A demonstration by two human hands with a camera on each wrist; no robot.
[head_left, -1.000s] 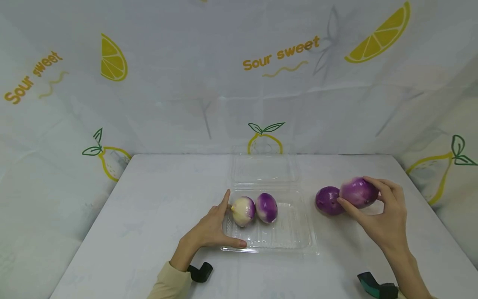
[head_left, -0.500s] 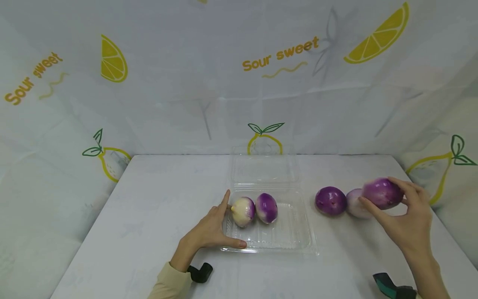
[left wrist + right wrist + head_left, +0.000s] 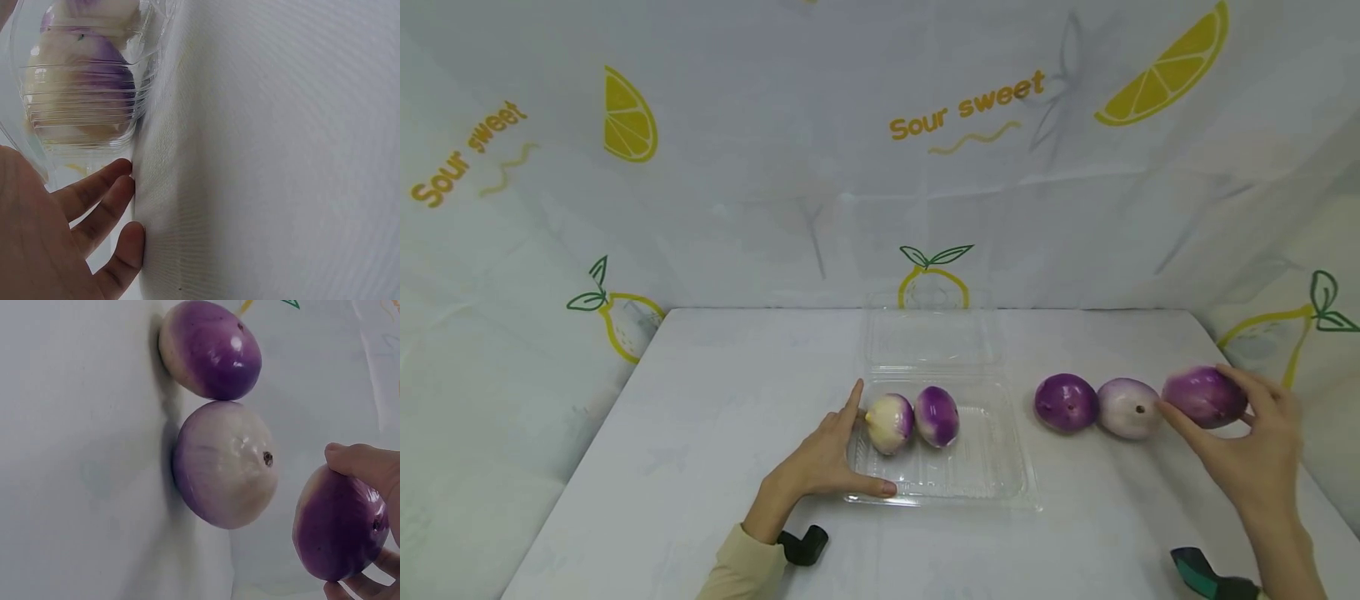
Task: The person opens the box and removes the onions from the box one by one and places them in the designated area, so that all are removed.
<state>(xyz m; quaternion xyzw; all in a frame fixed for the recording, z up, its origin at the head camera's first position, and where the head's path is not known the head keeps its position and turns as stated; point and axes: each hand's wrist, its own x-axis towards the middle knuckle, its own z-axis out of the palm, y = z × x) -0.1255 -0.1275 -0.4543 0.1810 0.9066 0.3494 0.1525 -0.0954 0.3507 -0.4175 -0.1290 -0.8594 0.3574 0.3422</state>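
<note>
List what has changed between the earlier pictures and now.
The right hand has moved right, carrying the held purple vegetable farther from the clear container. That brought the pale vegetable into full view. Nothing was let go or newly gripped. Unchanged: the left hand at the container, the two vegetables inside, and the dark purple one on the table.

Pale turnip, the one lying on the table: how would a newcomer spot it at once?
On the white table, look right of the clear container in the head view. The pale turnip lies between a dark purple turnip and the held turnip in the right hand. Unlike both, it shows a mostly whitish face.
</note>
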